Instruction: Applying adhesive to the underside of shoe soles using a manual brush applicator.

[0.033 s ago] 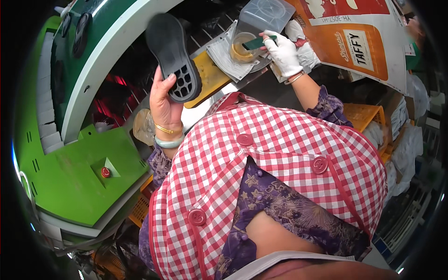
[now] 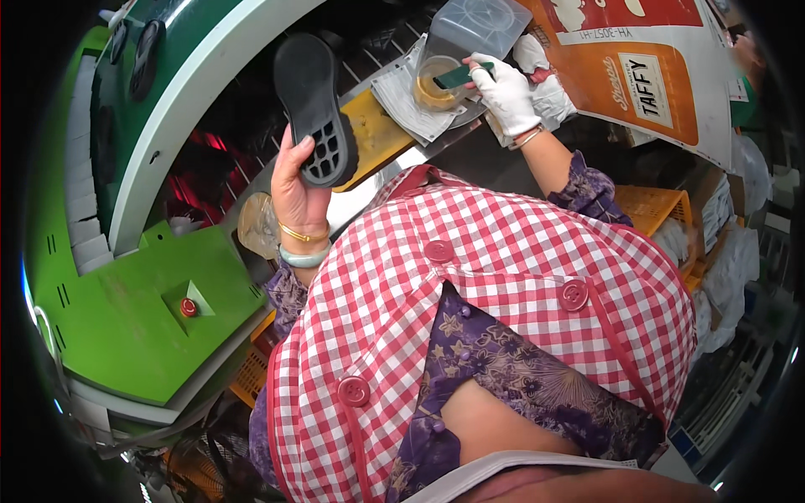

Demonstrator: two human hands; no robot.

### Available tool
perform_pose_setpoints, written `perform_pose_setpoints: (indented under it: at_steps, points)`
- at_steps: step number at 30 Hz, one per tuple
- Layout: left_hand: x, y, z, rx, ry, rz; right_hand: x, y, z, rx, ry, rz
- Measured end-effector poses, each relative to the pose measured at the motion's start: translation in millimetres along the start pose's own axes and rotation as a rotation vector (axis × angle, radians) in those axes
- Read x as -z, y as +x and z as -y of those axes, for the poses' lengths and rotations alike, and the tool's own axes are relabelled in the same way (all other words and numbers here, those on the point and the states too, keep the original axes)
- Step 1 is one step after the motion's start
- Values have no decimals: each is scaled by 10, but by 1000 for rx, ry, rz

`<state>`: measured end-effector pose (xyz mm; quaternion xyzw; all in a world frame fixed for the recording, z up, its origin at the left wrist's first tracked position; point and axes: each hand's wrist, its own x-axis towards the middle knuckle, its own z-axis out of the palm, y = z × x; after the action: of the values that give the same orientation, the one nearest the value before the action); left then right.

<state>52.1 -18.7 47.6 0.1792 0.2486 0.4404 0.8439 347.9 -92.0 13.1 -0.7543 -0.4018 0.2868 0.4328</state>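
Note:
My left hand (image 2: 298,180) is closed round the heel end of a black shoe sole (image 2: 306,80). The thumb presses on the heel, next to an open grid of hollow cells, and the sole's toe end points up and away. My right hand (image 2: 506,94), in a white glove with bare fingertips showing, grips a green-handled brush (image 2: 454,77). The brush lies over the mouth of a clear plastic cup (image 2: 426,70) with yellowish matter inside; its bristles cannot be made out. Under the cup is a stack of white paper sheets (image 2: 401,102).
A clear plastic box (image 2: 482,25) stands behind the cup. A yellow board (image 2: 373,130) lies beyond the sole. To the left curves a green machine (image 2: 151,327) with a red button (image 2: 189,308) and more soles (image 2: 148,60) on its belt. An orange carton (image 2: 641,84) and yellow basket (image 2: 654,208) are at right.
The sole in my left hand has shifted slightly, its toe end moving right and nearer to me. My right hand and the brush have moved slightly left.

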Motion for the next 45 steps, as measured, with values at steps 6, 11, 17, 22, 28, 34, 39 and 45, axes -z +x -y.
perform_pose_setpoints:
  at_steps: [6,11,17,22,28,34,39,45]
  points:
    - [309,-133,90,126,-47,-18,-77,109,-122,99,-390,-23]
    - [209,-125,195,134,-107,15,-9,174,-52,296,-538,-159]
    - [240,-69,249,228,-216,56,-158,272,-232,152,-535,-25]
    - [291,-72,297,245,-181,40,-41,240,-83,307,-606,-206]
    - [263,-84,375,276,-199,-7,-127,253,-179,299,-472,-262]
    - [287,-79,417,303,-187,36,-159,280,-299,171,-691,-158]
    - [325,-97,451,302,-171,20,-2,265,-200,279,-659,-190]
    - [339,-73,443,316,-175,4,28,286,-279,145,-756,106]
